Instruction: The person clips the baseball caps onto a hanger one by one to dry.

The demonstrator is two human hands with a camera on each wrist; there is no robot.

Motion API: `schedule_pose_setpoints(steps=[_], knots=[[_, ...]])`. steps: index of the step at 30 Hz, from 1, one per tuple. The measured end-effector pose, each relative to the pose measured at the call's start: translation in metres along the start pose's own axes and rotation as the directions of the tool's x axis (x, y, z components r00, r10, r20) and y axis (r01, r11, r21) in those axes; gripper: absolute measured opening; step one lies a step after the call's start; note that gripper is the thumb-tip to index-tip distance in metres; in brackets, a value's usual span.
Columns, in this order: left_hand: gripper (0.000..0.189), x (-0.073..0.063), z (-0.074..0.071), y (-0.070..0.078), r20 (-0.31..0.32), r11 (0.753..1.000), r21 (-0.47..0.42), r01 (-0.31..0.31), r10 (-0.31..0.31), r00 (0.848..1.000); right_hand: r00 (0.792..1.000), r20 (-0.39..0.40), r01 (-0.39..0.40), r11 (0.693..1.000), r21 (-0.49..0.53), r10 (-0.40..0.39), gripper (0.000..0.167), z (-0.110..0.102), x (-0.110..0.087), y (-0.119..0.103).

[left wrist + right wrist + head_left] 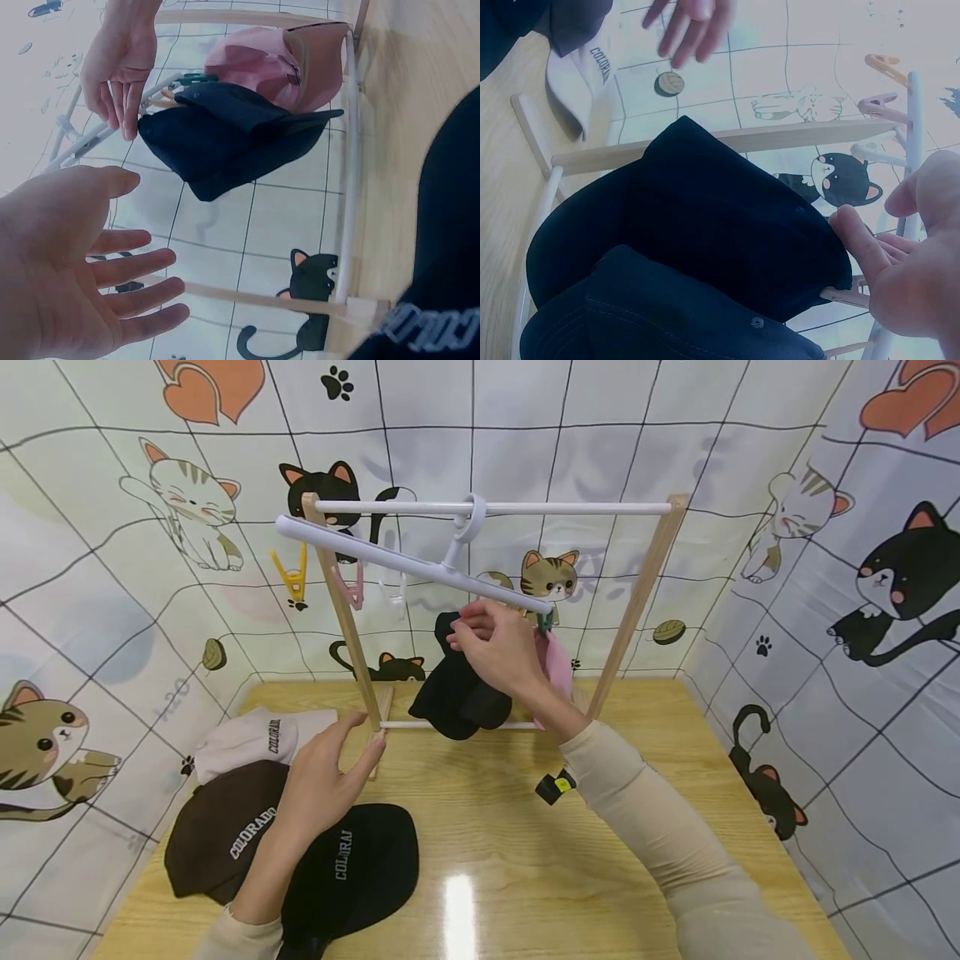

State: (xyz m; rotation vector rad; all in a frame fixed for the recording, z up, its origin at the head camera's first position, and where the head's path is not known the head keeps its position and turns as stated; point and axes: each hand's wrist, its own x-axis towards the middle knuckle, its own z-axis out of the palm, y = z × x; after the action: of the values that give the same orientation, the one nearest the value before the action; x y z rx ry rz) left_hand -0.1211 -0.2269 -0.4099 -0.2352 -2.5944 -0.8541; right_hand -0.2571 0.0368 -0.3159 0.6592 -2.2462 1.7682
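My right hand (502,647) is raised just under the right half of a white hanger (382,557), with its fingertips at the upper edge of a hanging black cap (442,697). In the right wrist view the index finger touches that cap's edge (780,217) and the thumb stands apart. A small clip (846,298) grips the cap there. A second dark cap (667,307) overlaps it. Behind my right hand a pink cap (251,64) hangs from a green clip (199,78). My left hand (322,781) hovers with spread fingers, holding nothing, above the caps at left.
The hanger hooks over the top rod (577,509) of a wooden rack. Yellow (295,578), pink (352,587) and white (397,593) clips dangle at its left. White (240,739), brown (217,835) and black (375,868) caps lie on the table. A small black-and-yellow item (551,788) lies at right.
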Motion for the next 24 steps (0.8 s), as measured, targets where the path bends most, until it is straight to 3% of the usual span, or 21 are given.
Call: schedule_pose_setpoints(steps=[5, 13, 18, 24], knots=[[0.054, -0.016, -0.008, -0.008, 0.011, 0.999, 0.026, 0.022, -0.023, 1.000, 1.000, 0.000, 0.004, 1.000, 0.005, -0.004, 0.028, 0.002, 0.002, -0.002], [0.061, -0.043, -0.027, -0.019, 0.097, 0.987, 0.100, 0.127, -0.136, 0.986, 1.000, 0.009, 0.006, 0.999, 0.033, -0.006, 0.026, 0.006, 0.001, -0.001], [0.067, -0.062, -0.035, -0.030, 0.156, 0.967, 0.165, 0.196, -0.222, 0.962, 1.000, 0.012, 0.028, 0.998, 0.048, -0.028, 0.028, 0.008, 0.001, 0.000], [0.070, -0.079, -0.045, -0.042, 0.221, 0.938, 0.212, 0.275, -0.321, 0.921, 0.998, 0.031, 0.053, 0.998, 0.021, -0.054, 0.032, 0.012, 0.006, -0.001]])
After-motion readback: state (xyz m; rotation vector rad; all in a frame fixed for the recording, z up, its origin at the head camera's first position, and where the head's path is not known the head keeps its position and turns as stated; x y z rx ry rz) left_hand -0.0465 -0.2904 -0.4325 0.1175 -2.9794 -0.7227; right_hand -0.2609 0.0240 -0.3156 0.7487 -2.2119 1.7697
